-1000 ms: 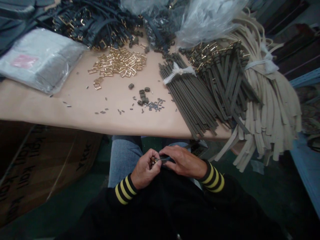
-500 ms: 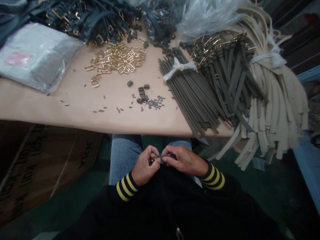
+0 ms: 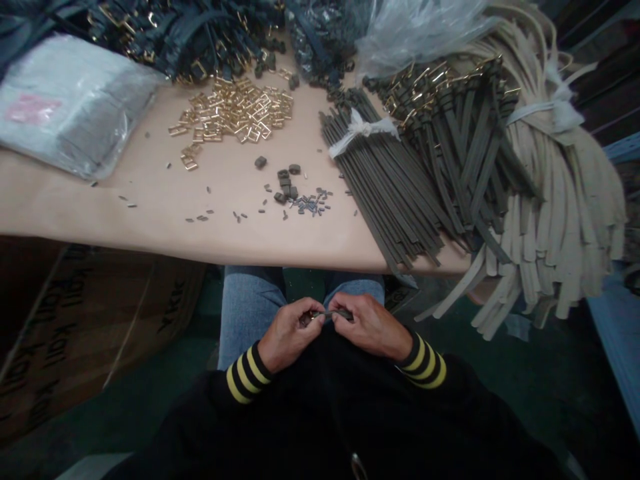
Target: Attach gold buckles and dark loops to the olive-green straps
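A dark narrow strap (image 3: 328, 313) is held taut-looking above the lap (image 3: 251, 310), between both hands. It is pinched by the left hand (image 3: 289, 335) beside a gold-coloured fitting (image 3: 305, 320), and gripped by the right hand (image 3: 371, 325), presumably for steadiness. Gold buckles (image 3: 243, 110) and small metal clips (image 3: 313, 203) are spread on the table (image 3: 160, 227), apparently for easy reach.

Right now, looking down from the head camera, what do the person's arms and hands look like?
The left sleeve and right sleeve are black, each ending in a cuff striped black and yellow. The left hand and right hand are bare.
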Motion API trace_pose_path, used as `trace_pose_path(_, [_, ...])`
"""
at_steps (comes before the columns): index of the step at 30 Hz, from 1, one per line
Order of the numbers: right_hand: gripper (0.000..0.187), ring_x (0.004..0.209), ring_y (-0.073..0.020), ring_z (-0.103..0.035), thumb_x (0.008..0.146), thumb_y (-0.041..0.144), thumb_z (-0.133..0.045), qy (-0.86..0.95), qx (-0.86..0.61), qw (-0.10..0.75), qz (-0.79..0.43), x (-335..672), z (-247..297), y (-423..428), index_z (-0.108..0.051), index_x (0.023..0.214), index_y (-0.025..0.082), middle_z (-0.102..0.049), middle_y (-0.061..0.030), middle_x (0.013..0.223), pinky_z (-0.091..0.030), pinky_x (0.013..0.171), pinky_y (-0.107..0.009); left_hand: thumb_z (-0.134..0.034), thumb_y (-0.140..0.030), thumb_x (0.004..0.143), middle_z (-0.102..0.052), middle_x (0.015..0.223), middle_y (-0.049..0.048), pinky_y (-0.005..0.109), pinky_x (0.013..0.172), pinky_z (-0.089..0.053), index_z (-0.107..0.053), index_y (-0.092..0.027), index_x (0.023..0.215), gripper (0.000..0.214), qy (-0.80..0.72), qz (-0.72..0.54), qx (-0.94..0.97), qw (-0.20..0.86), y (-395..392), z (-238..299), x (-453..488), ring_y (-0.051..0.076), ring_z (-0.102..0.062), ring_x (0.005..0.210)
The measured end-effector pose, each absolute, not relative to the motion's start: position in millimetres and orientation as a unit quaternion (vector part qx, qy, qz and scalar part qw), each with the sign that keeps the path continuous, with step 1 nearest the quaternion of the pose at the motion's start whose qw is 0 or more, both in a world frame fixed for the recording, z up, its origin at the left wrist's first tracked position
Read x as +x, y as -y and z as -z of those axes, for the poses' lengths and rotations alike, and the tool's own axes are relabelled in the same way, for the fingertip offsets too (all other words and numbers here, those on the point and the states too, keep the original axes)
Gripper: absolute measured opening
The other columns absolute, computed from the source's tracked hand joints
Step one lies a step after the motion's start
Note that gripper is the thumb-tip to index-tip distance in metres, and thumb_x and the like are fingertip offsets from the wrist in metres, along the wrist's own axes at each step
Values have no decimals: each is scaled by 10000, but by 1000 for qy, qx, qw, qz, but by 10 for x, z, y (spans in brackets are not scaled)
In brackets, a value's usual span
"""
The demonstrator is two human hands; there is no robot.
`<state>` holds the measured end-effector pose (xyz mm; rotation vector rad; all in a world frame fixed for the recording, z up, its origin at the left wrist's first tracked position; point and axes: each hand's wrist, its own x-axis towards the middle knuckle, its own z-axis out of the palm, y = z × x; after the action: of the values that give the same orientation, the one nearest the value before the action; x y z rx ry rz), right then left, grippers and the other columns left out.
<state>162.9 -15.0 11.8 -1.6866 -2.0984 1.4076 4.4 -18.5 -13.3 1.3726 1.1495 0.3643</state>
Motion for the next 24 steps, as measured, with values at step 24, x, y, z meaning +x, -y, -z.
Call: trace_pose_path(24, [118, 538, -105, -487, 773, 244, -509, 705, -463, -27, -537, 1867, -153, 124, -575, 794, 149, -543, 11, 574, -315, 506, -199, -429, -261, 716, -357, 515, -61, 176, 432, -250, -488, -133, 677, 147, -483, -122, 578, 646, 192, 168, 75, 66, -313, 471])
